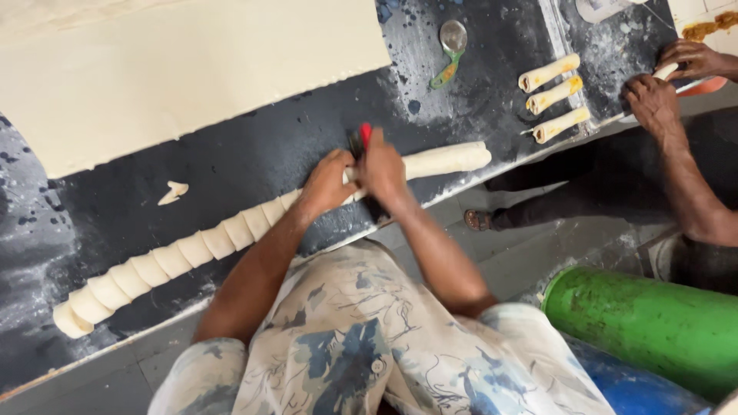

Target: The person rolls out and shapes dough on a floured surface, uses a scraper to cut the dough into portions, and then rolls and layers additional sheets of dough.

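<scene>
- Pale dough log point(231, 234) lies diagonally along the front edge of the dark, flour-dusted worktop point(254, 154); left stretch is already cut into short segments that sit touching each other, right stretch point(446, 160) is uncut & smooth.
- Left hand point(327, 183) is pressed flat-ish on the log just beside the cut point, fingers curled over the dough, holding it down.
- Right hand point(383, 170) is closed round a red-handled cutter point(361, 140) (blade itself hidden by the hand, can't tell its shape), set on the log right next to the left hand.
- Small dough scrap point(173, 191) lies alone on the worktop, well apart from the log, twd the back.
- Big cream dough sheet point(184, 69) covers the far left of the surface.
- Green-handled wheel cutter point(451, 48) rests on the worktop behind the log's right end.
- Three short filled rolls point(555, 97) are lined up at the right, near a co-worker's hands point(653, 100), which are on another roll at the table edge.
- Green drum point(653, 323) and a blue one point(630, 388) stand on the floor at lower right.
</scene>
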